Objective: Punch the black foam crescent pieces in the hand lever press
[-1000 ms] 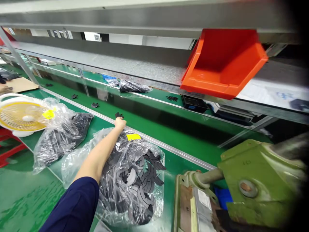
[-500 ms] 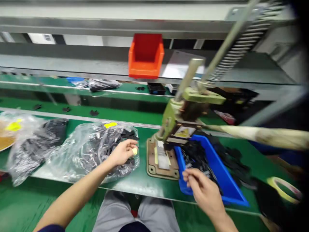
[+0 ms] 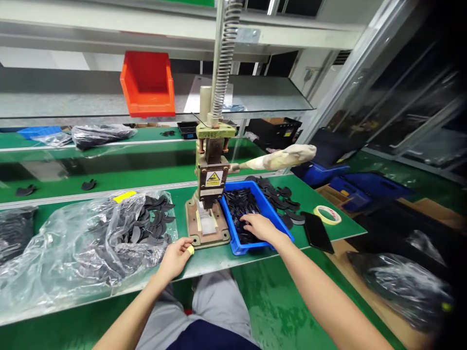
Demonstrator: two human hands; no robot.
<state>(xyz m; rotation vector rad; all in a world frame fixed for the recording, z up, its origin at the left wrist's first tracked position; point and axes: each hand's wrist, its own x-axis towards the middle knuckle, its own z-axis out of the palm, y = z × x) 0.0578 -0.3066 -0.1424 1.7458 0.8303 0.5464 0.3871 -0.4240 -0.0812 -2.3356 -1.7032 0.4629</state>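
Note:
My left hand (image 3: 176, 258) is by the front left corner of the brown base (image 3: 210, 239) of a green hand press (image 3: 213, 170). Its fingers are curled together, and whatever may be between them is hidden. A yellow wrap circles one of its digits. My right hand (image 3: 260, 226) reaches over the front of a blue bin (image 3: 239, 250), fingertips a little apart at the small black parts (image 3: 241, 204) inside. To the left, a clear plastic bag (image 3: 73, 233) lies open with many curved black pieces (image 3: 155, 218) in its mouth.
The press lever (image 3: 280, 158), wrapped in pale cloth, sticks out to the right above the bin. Black pieces (image 3: 279, 194), a black phone-like slab (image 3: 316, 232) and a tape roll (image 3: 327, 215) lie on the right. An orange bin (image 3: 149, 87) sits on the shelf behind.
The view has swung right. My right hand has moved from the bin's front edge into the bin. My left hand has left the bag and come beside the press base.

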